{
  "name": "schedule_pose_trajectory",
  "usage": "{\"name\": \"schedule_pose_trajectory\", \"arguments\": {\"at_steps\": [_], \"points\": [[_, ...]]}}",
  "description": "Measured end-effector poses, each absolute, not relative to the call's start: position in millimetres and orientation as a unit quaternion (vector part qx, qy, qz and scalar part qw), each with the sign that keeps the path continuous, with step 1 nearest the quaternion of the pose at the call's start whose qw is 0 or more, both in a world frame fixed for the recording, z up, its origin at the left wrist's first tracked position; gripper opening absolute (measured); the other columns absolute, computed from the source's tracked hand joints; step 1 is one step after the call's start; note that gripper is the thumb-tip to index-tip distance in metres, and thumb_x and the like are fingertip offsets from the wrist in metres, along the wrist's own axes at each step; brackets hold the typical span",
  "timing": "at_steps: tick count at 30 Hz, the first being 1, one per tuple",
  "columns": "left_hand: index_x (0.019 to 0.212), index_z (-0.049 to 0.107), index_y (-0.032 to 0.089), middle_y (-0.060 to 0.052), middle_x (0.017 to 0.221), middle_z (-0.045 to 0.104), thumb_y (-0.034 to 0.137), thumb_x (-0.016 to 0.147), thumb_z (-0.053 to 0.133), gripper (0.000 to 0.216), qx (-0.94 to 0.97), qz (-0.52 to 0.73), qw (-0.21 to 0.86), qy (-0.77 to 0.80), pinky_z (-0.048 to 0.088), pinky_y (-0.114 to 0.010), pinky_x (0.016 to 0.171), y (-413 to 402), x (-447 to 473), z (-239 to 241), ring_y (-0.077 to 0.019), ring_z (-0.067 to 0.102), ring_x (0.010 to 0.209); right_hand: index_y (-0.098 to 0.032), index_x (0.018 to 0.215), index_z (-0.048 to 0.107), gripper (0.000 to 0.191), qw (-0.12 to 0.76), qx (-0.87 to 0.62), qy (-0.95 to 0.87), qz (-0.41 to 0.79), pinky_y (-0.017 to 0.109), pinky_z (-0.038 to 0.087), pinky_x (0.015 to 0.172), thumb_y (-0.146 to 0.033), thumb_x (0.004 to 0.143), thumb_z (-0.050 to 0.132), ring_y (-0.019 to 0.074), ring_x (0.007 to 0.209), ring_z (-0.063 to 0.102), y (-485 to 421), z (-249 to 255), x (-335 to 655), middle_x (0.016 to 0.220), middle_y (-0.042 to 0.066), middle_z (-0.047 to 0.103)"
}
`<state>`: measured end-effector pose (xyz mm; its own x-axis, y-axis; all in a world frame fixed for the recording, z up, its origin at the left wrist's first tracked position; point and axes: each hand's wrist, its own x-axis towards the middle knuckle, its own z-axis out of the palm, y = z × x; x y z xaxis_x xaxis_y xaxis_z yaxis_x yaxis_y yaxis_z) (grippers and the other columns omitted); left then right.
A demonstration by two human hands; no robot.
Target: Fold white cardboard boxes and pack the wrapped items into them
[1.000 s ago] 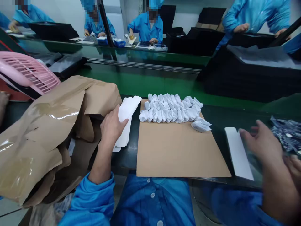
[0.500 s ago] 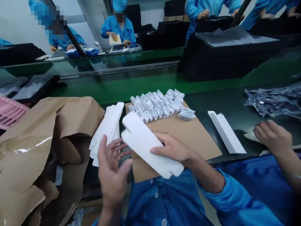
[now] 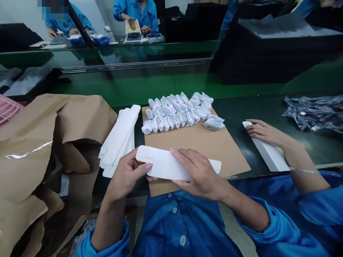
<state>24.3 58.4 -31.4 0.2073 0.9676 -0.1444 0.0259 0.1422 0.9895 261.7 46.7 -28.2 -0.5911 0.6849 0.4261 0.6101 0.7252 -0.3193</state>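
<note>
Both my hands hold one flat white card blank (image 3: 166, 165) level above the near edge of a brown cardboard sheet (image 3: 214, 148). My left hand (image 3: 128, 175) pinches its left end with thumb on top. My right hand (image 3: 198, 171) lies over its middle, fingers curled round the near edge. A stack of the same white blanks (image 3: 119, 137) lies just left of the sheet. Several small white wrapped packets (image 3: 179, 112) sit in rows at the sheet's far end.
At right, a co-worker's hand (image 3: 264, 134) rests on a folded white box (image 3: 270, 153). Crumpled brown paper wrapping (image 3: 53, 135) fills the left. Clear plastic bags (image 3: 313, 110) lie far right. A green conveyor (image 3: 160, 85) runs behind, with black trays (image 3: 268, 57) and other workers beyond.
The blank has come down from a tilted hold to level, and my left hand has closed on its left end. The co-worker's hand moved onto the folded box.
</note>
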Motion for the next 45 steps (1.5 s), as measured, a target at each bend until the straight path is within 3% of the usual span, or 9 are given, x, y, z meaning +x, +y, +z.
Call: {"name": "schedule_pose_trajectory", "arguments": {"at_steps": [11, 18, 23, 26, 28, 32, 36, 40, 45], "points": [[0.091, 0.066, 0.018, 0.003, 0.069, 0.067, 0.025, 0.076, 0.073, 0.018, 0.557, 0.384, 0.559, 0.480, 0.056, -0.024, 0.047, 58.4, 29.6, -25.1, -0.0134, 0.065, 0.049, -0.006, 0.152, 0.026, 0.073, 0.242, -0.319, -0.914, 0.061, 0.048, 0.051, 0.097, -0.028, 0.090, 0.058, 0.0315, 0.119, 0.056, 54.9, -23.3, 281.4, 0.135, 0.022, 0.056], [0.084, 0.067, 0.018, 0.003, 0.073, 0.065, 0.011, 0.076, 0.063, 0.011, 0.599, 0.385, 0.467, 0.524, 0.047, -0.016, 0.043, 59.4, 36.9, -17.5, -0.0055, 0.057, 0.044, -0.005, 0.141, 0.042, 0.048, 0.233, -0.323, -0.916, -0.041, 0.045, 0.058, 0.086, -0.018, 0.095, 0.049, 0.0300, 0.105, 0.066, 46.2, -21.3, 278.3, 0.116, 0.020, 0.068], [0.101, 0.064, 0.020, 0.003, 0.066, 0.062, 0.028, 0.084, 0.066, 0.018, 0.546, 0.487, 0.506, 0.457, 0.049, -0.019, 0.044, 56.7, 33.7, -22.7, -0.0089, 0.058, 0.046, -0.007, 0.135, 0.048, 0.047, 0.264, -0.393, -0.876, -0.089, 0.051, 0.054, 0.094, -0.024, 0.092, 0.058, 0.0353, 0.113, 0.064, 50.3, -20.0, 286.5, 0.122, 0.022, 0.066], [0.137, 0.044, 0.029, -0.006, 0.110, 0.068, 0.051, 0.076, 0.074, 0.072, 0.522, 0.640, 0.406, 0.391, 0.060, -0.034, 0.079, 46.0, 57.5, -34.3, -0.0207, 0.070, 0.094, -0.010, 0.130, 0.051, 0.048, 0.349, -0.448, -0.823, 0.005, 0.039, 0.060, 0.085, -0.033, 0.089, 0.064, 0.0283, 0.100, 0.070, 49.0, -28.6, 279.2, 0.114, 0.018, 0.070], [0.146, 0.031, 0.030, -0.013, 0.137, 0.054, 0.051, 0.067, 0.082, 0.097, 0.532, 0.679, 0.336, 0.378, 0.055, -0.041, 0.095, 36.4, 82.6, -42.8, -0.0268, 0.061, 0.120, -0.012, 0.127, 0.052, 0.046, 0.380, -0.447, -0.805, 0.088, 0.034, 0.060, 0.084, -0.037, 0.090, 0.064, 0.0242, 0.098, 0.071, 42.5, -36.9, 265.9, 0.113, 0.015, 0.071], [0.140, 0.032, 0.029, -0.007, 0.113, 0.066, 0.024, 0.071, 0.083, 0.086, 0.554, 0.651, 0.316, 0.412, 0.059, -0.041, 0.086, 28.5, 111.7, -48.2, -0.0224, 0.072, 0.096, -0.009, 0.132, 0.046, 0.049, 0.371, -0.408, -0.825, 0.122, 0.038, 0.059, 0.085, -0.036, 0.093, 0.057, 0.0267, 0.102, 0.070, 26.9, -40.0, 248.6, 0.115, 0.018, 0.070], [0.128, 0.044, 0.026, -0.002, 0.098, 0.068, 0.018, 0.073, 0.078, 0.065, 0.597, 0.596, 0.341, 0.416, 0.060, -0.035, 0.078, 35.2, 97.5, -39.8, -0.0193, 0.071, 0.086, -0.015, 0.140, 0.044, 0.071, 0.312, -0.404, -0.830, 0.224, 0.039, 0.057, 0.088, -0.053, 0.085, 0.067, 0.0255, 0.107, 0.066, 27.9, -12.7, 262.6, 0.125, 0.015, 0.066], [0.139, 0.039, 0.027, -0.005, 0.107, 0.065, 0.020, 0.076, 0.073, 0.073, 0.651, 0.539, 0.357, 0.397, 0.059, -0.032, 0.072, 34.7, 84.5, -34.9, -0.0183, 0.070, 0.083, -0.019, 0.137, 0.053, 0.049, 0.448, -0.382, -0.759, 0.279, 0.029, 0.054, 0.074, -0.035, 0.092, 0.063, 0.0156, 0.085, 0.062, 39.8, 6.5, 263.3, 0.103, 0.007, 0.065], [0.128, 0.049, 0.026, -0.005, 0.113, 0.062, 0.023, 0.075, 0.074, 0.059, 0.696, 0.494, 0.315, 0.415, 0.057, -0.029, 0.074, 28.0, 75.5, -30.5, -0.0188, 0.068, 0.092, -0.020, 0.114, 0.072, 0.025, 0.449, -0.305, -0.755, 0.367, 0.027, 0.050, 0.070, -0.022, 0.091, 0.064, 0.0143, 0.085, 0.057, 49.5, 0.5, 252.6, 0.093, 0.004, 0.056]]}}
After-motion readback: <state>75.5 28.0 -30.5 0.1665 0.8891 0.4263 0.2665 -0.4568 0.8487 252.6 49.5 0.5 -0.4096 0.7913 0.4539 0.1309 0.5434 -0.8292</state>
